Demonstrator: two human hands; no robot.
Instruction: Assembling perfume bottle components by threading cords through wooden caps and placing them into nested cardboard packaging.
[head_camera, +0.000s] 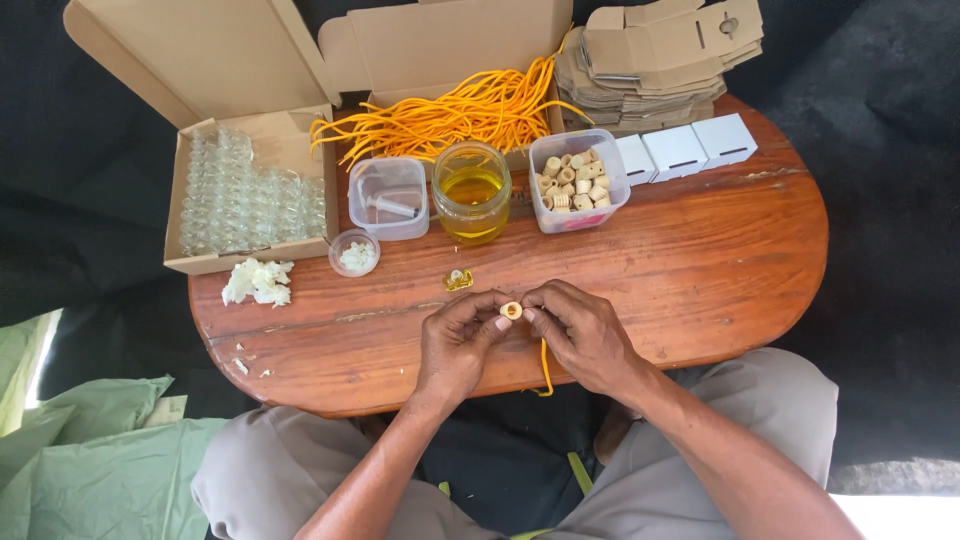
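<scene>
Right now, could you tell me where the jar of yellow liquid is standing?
In the head view, the glass jar stands mid-table toward the far edge, between the syringe tub on its left and the cork tub on its right.

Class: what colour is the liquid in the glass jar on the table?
Yellow, clearest in the head view: jar.

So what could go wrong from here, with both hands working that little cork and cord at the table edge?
1. The small cork is pinched only by the fingertips of the left hand and right hand near the table edge; a slip could drop it into the lap.
2. The open jar of yellow liquid stands just beyond the hands; a forward reach might knock it over.
</scene>
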